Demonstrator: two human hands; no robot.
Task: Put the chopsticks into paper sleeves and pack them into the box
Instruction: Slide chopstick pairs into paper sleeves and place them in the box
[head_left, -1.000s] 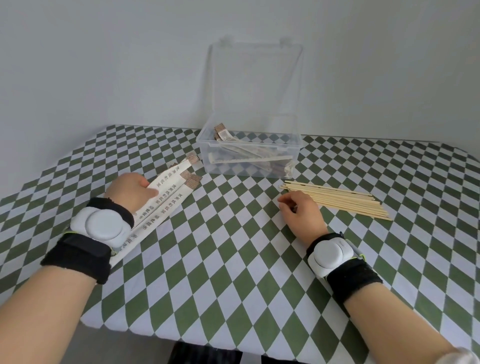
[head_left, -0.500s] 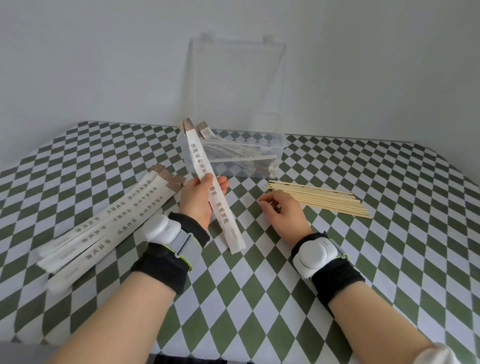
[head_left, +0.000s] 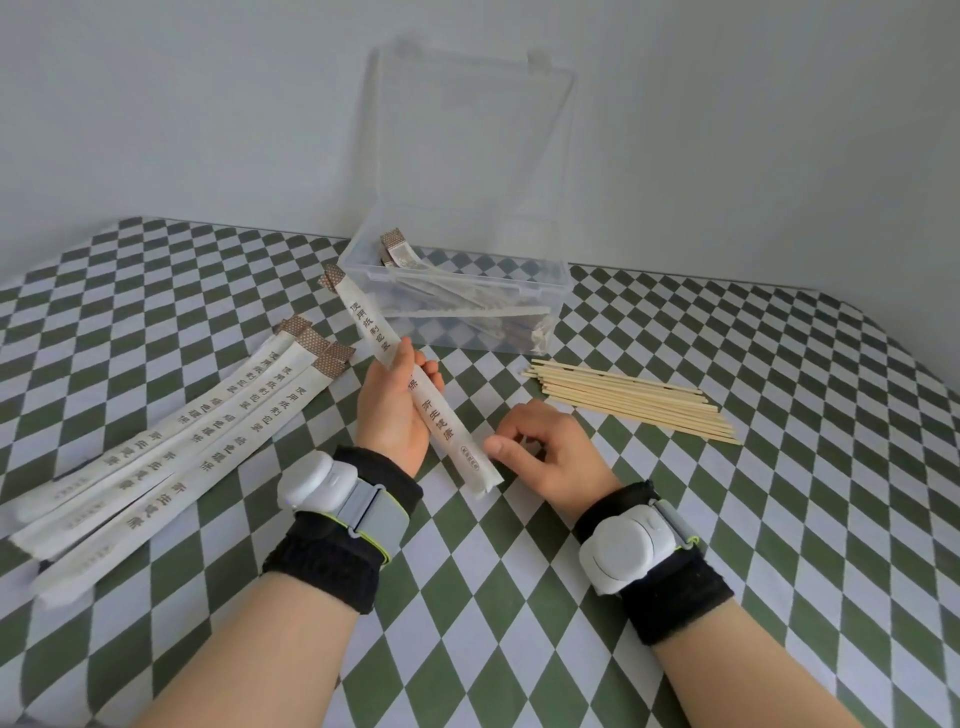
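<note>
Since half a second ago my right hand (head_left: 550, 457) has drawn back from the ends of the loose chopsticks (head_left: 634, 402) to the lower end of the paper sleeve (head_left: 363, 322). A second ago that sleeve lay on the pile.

My left hand (head_left: 395, 410) grips the sleeve at mid-length, fingers wrapped round it. The sleeve slants, patterned end up toward the box (head_left: 558, 312), plain end low, just beside my right thumb. Right hand: fingers loosely curled, nothing in them that I can see.

Chopsticks lie in a flat row right of that hand, near the box front. The box is clear, lid (head_left: 467, 156) upright, filled sleeves (head_left: 467, 312) inside. Spare sleeves (head_left: 197, 431) fan out left on the checked cloth (head_left: 727, 519).
</note>
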